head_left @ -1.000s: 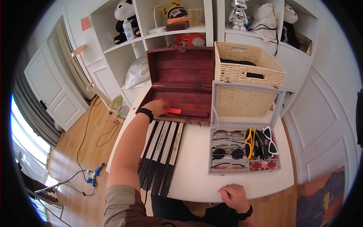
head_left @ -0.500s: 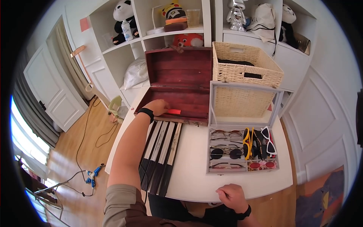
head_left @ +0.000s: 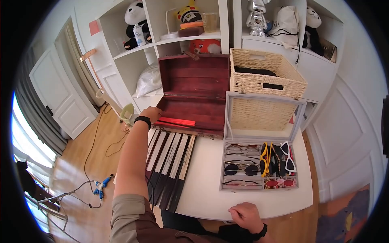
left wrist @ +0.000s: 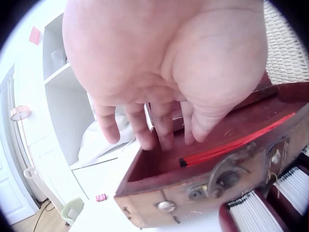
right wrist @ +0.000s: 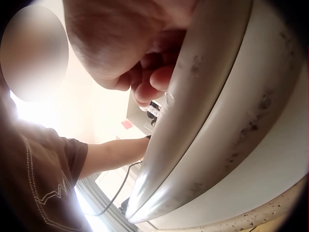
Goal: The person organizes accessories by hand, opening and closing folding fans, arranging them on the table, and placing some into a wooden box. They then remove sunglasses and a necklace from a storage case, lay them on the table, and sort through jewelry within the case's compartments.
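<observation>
My left hand (head_left: 152,114) is over the left end of an open dark-red wooden chest (head_left: 194,77). In the left wrist view its fingers (left wrist: 165,128) point down loosely with nothing between them. Along the chest's inner front side lies a long, thin red object (left wrist: 241,140) with a black end, perhaps a folded fan. The left hand is just left of it in the head view. My right hand (head_left: 246,216) rests at the table's front edge, its fingers loosely curled and holding nothing.
Several dark-covered books (head_left: 170,162) lie in a row before the chest. To the right, a grey lidded case (head_left: 222,162) stands open with several pairs of sunglasses (head_left: 242,169). A woven basket (head_left: 267,87) is behind it. White shelves (head_left: 174,39) hold plush toys.
My left hand has let go of the red object and shifted left, showing more of its length. The right hand stays at the table edge. The head view has tilted slightly.
</observation>
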`<state>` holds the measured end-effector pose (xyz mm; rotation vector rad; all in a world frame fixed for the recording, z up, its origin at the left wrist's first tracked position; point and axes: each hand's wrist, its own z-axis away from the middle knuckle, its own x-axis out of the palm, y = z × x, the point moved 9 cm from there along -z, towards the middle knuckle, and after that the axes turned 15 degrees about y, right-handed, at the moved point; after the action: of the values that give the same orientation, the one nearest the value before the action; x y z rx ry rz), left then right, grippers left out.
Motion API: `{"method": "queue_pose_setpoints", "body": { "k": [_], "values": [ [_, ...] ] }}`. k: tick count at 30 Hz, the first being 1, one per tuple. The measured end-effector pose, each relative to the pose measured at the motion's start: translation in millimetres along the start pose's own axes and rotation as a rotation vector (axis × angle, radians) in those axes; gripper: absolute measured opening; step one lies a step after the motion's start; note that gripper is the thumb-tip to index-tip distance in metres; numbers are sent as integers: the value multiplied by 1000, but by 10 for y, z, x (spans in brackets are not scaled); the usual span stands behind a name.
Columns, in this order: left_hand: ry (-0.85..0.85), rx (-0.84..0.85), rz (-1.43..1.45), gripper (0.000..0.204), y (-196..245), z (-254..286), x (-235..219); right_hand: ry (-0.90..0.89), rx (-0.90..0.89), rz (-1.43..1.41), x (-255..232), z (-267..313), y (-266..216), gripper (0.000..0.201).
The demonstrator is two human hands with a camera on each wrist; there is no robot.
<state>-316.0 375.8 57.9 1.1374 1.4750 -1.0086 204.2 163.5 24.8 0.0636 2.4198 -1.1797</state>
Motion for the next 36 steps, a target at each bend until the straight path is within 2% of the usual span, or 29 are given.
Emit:
{"method": "queue_pose_setpoints", "body": {
  "k": [1,4,8,10,11,13,14,16,19,24,27,29,36],
  "values": [
    [-33,-4,-92,32,141,48,-73,0,11,1,-9,2,-7,5],
    [1,45,-129,32,164,-50,203,10,14,41,-13,6,2,4],
    [-24,78,-71,29,55,-83,300,26,35,35,-10,5,8,5],
    [71,95,-252,29,20,-60,213,30,54,42,-1,9,24,5],
    [67,98,-249,29,45,-23,205,29,58,45,5,23,18,5],
    [220,87,-122,29,97,44,23,32,68,77,5,10,14,6],
    [220,84,-118,29,24,15,100,28,68,80,15,21,17,6],
    [53,124,51,31,-53,-59,316,39,90,74,22,15,53,6],
    [-13,151,144,33,-50,-22,317,37,128,86,26,-4,43,7],
    [-6,131,107,35,20,15,356,73,135,124,34,-13,15,8],
    [-47,162,198,38,130,-10,396,91,131,137,29,8,32,8],
    [-93,70,175,40,65,-43,463,106,119,131,21,7,29,8],
    [-63,105,111,42,74,-11,398,100,140,155,38,3,25,10]
  ]
}}
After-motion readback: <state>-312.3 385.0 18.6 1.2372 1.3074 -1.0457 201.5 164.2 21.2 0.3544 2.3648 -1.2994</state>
